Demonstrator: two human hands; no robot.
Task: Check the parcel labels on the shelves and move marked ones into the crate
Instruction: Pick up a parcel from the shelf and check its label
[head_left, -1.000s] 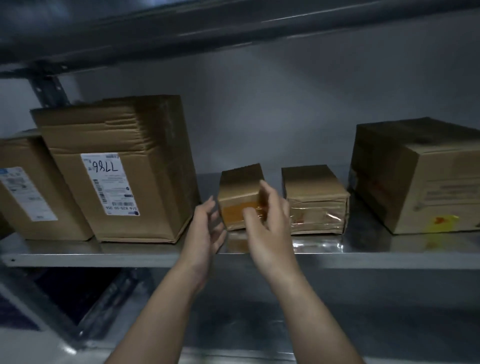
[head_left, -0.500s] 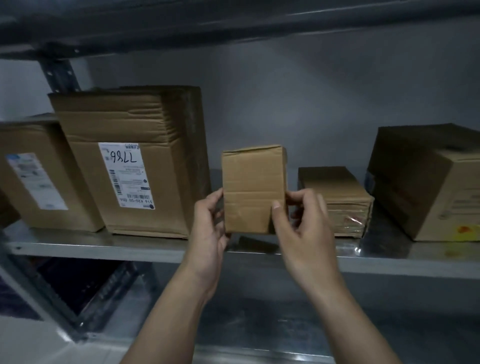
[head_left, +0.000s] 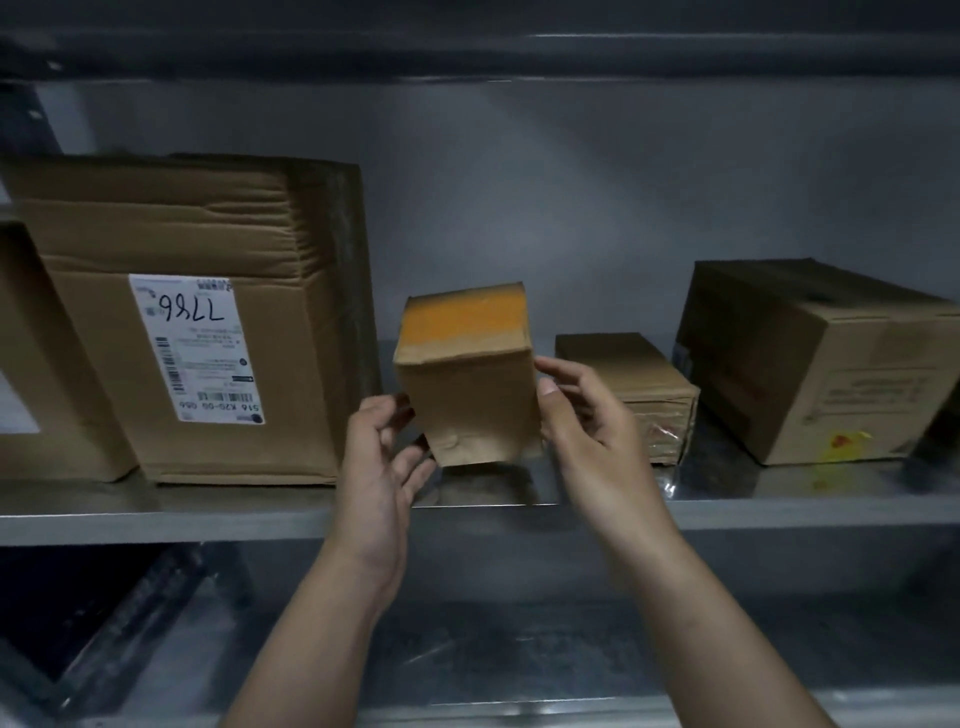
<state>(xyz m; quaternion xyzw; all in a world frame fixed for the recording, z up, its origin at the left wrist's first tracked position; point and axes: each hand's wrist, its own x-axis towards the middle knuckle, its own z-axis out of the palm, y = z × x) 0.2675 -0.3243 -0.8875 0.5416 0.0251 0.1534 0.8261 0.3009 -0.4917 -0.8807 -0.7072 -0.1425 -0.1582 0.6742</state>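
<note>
A small cardboard parcel (head_left: 470, 384) is held above the metal shelf (head_left: 156, 512), tilted so that a face with an orange band points up. My left hand (head_left: 382, 462) touches its lower left side with spread fingers. My right hand (head_left: 592, 431) grips its right edge with thumb in front. No label shows on the faces turned toward me. No crate is in view.
A big box with a white label reading 7786 upside down (head_left: 197, 348) stands left, another labelled box (head_left: 47, 364) at the far left. A flat taped parcel (head_left: 631, 387) and a larger box with a yellow mark (head_left: 821, 369) sit right. A lower shelf (head_left: 519, 654) lies below.
Both hands took the small parcel off the shelf, lifted it, and have tipped it so its orange-banded face now points up.
</note>
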